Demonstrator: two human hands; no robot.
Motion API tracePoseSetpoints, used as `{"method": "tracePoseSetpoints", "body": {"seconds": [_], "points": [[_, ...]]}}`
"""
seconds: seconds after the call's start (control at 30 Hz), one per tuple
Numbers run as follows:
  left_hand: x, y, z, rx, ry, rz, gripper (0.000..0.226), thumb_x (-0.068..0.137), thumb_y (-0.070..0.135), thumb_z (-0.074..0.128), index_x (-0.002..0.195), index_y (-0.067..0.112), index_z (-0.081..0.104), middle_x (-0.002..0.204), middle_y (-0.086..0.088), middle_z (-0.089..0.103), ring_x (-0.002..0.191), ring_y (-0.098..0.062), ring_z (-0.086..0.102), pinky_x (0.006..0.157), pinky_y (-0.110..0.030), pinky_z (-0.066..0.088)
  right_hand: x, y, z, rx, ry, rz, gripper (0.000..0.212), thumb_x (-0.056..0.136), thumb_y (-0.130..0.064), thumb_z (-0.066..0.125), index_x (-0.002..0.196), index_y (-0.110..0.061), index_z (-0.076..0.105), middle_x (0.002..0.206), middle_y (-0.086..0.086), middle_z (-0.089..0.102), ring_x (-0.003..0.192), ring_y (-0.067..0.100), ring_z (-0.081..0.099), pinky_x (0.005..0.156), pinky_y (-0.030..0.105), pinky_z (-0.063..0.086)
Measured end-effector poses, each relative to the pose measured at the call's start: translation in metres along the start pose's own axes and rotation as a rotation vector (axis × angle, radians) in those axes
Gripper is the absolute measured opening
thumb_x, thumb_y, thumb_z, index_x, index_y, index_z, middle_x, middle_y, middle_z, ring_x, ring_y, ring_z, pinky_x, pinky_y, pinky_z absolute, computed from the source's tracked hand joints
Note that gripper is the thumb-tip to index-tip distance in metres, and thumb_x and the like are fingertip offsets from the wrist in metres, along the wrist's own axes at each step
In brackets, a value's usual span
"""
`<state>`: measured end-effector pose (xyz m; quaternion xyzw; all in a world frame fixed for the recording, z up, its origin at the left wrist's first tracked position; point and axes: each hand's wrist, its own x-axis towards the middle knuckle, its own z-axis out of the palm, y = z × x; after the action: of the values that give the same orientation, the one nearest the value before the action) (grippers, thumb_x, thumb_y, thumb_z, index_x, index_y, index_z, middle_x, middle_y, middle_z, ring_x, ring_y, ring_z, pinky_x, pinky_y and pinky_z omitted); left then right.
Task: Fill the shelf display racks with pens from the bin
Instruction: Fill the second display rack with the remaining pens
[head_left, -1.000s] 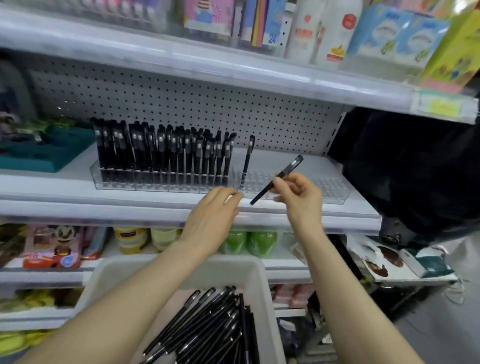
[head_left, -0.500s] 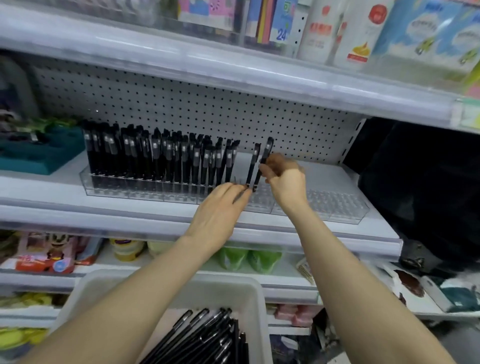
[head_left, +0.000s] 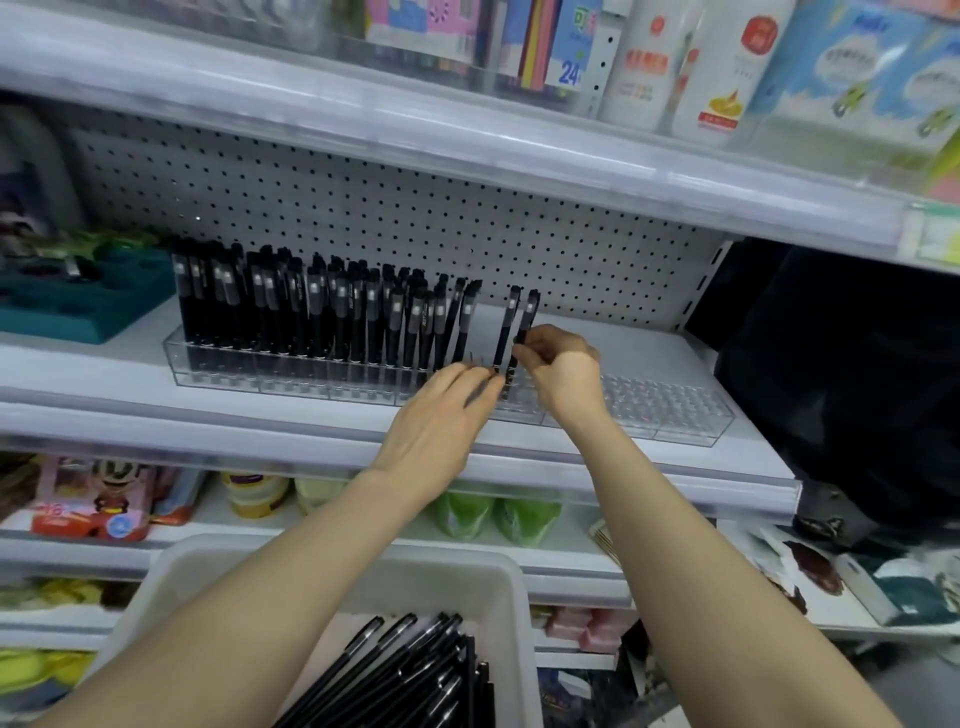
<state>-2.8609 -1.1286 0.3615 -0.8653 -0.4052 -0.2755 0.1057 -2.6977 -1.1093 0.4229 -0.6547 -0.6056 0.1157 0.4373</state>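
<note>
In the head view, the right hand (head_left: 563, 371) pinches a slim black capped pen (head_left: 531, 312) standing in the clear plastic display rack (head_left: 675, 410) (just beside another lone pen (head_left: 506, 325)). The left hand (head_left: 441, 421), fingers straight, touches the rack's front. A white plastic bin (head_left: 514, 597) below holds more black pens (head_left: 405, 670).

pens (head_left: 311, 312) in rack (head_left: 675, 410), left part | rack on shelf (head_left: 104, 379) | bin (head_left: 457, 577) before shelf, lower

Black pen (head_left: 525, 325) upright in rack (head_left: 670, 410) — bin (head_left: 498, 587) below.
</note>
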Motion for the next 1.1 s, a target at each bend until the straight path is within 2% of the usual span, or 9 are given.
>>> {"method": "tracePoseSetpoints", "body": {"seconds": [0.1,0.2,0.3,0.43,0.53,0.67,0.83,0.97,1.1], "points": [[-0.013,0.001,-0.012,-0.036,0.059,-0.018,0.054,0.091,0.014,0.064,0.141,0.007,0.047,0.141,-0.010,0.048,0.133,-0.028,0.040,0.106,-0.038,0.042,-0.010,-0.002,-0.004,-0.048,0.016,0.001,0.034,0.090,-0.015,0.067,0.123,-0.009,0.063,0.099,0.006,0.070,0.089,0.019,0.063,0.086,0.026,0.049],[-0.038,-0.001,-0.027,-0.103,0.122,-0.064,0.044,0.091,0.016,0.063,0.133,0.009,0.056,0.131,-0.008,0.055,0.126,-0.026,0.045,0.094,-0.038,0.049,-0.031,-0.003,-0.004,-0.042,0.115,0.005,0.044,0.091,-0.013,0.065,0.134,-0.013,0.055,0.107,0.002,0.065,0.095,0.014,0.059,0.083,0.019,0.043],[-0.070,-0.007,-0.035,-0.147,0.121,-0.111,0.031,0.091,0.016,0.063,0.122,0.011,0.063,0.119,-0.007,0.059,0.113,-0.025,0.051,0.081,-0.040,0.053,-0.068,-0.007,0.003,0.036,0.225,-0.031,0.037,0.092,-0.009,0.062,0.129,-0.014,0.058,0.106,-0.001,0.064,0.095,0.013,0.059,0.086,0.023,0.047],[-0.120,-0.024,-0.031,-0.128,0.067,-0.145,0.023,0.092,0.021,0.061,0.112,0.012,0.068,0.107,-0.005,0.061,0.099,-0.025,0.054,0.080,-0.038,0.051,-0.130,-0.018,0.028,0.087,0.244,-0.071,0.021,0.091,-0.007,0.061,0.109,-0.016,0.068,0.096,-0.004,0.068,0.082,0.009,0.060,0.080,0.024,0.050],[-0.159,-0.035,-0.020,-0.113,0.011,-0.189,0.031,0.093,0.032,0.050,0.110,0.014,0.068,0.103,-0.006,0.061,0.093,-0.028,0.055,0.079,-0.037,0.048,-0.175,-0.021,0.054,0.068,0.112,-0.087,0.011,0.089,-0.012,0.065,0.096,-0.018,0.070,0.088,-0.006,0.070,0.076,0.006,0.062,0.074,0.020,0.049],[-0.196,-0.045,-0.002,-0.084,-0.078,-0.198,0.040,0.094,0.035,0.043,0.128,0.019,0.058,0.108,-0.006,0.057,0.099,-0.030,0.051,0.090,-0.039,0.040,-0.222,-0.009,0.091,0.042,-0.177,0.010,0.009,0.086,-0.014,0.067,0.090,-0.021,0.072,0.077,-0.011,0.069,0.068,-0.002,0.058,0.067,0.014,0.045],[-0.201,-0.040,0.005,-0.075,-0.023,-0.218,0.039,0.095,0.027,0.044,0.132,0.025,0.055,0.108,-0.007,0.055,0.102,-0.031,0.046,0.095,-0.040,0.035,-0.245,0.025,0.114,-0.304,-0.472,0.019,0.023,0.089,-0.019,0.062,0.106,-0.031,0.072,0.104,-0.010,0.073,0.096,0.015,0.067,0.085,0.038,0.054],[-0.199,-0.038,0.010,-0.067,0.004,-0.231,0.037,0.095,0.023,0.048,0.131,0.026,0.058,0.107,-0.008,0.056,0.102,-0.031,0.046,0.097,-0.039,0.032,-0.243,0.026,0.113,-0.408,-0.589,-0.057,0.033,0.090,-0.019,0.061,0.118,-0.035,0.067,0.115,-0.007,0.071,0.108,0.023,0.063,0.090,0.039,0.051],[-0.198,-0.041,0.012,-0.061,0.019,-0.226,0.037,0.094,0.020,0.053,0.129,0.026,0.059,0.107,-0.007,0.056,0.101,-0.030,0.045,0.096,-0.039,0.033,-0.239,0.022,0.116,-0.432,-0.699,-0.143,0.028,0.094,-0.028,0.057,0.121,-0.031,0.066,0.118,-0.001,0.064,0.112,0.024,0.055,0.088,0.040,0.048]]}}
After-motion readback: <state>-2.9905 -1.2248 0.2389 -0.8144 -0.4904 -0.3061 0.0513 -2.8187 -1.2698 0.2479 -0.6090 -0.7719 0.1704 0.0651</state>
